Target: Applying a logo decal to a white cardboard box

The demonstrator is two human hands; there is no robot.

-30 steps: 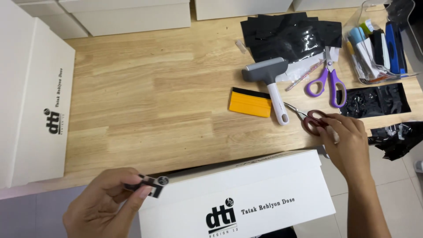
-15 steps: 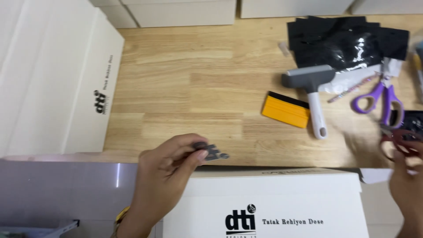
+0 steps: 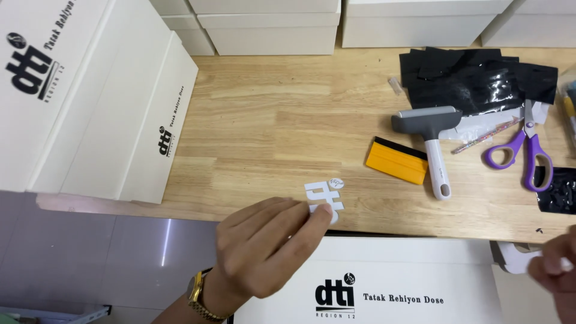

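The squeegee (image 3: 397, 161) lies on the table (image 3: 270, 126) just left of the roller (image 3: 432, 135), scissors (image 3: 525, 157) farther right.

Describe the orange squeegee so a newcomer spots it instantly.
On the wooden table, look right of centre, below the heap of black sheets. The orange squeegee lies just left of the white-handled grey roller. It is the only flat orange wedge, edged with a black strip.
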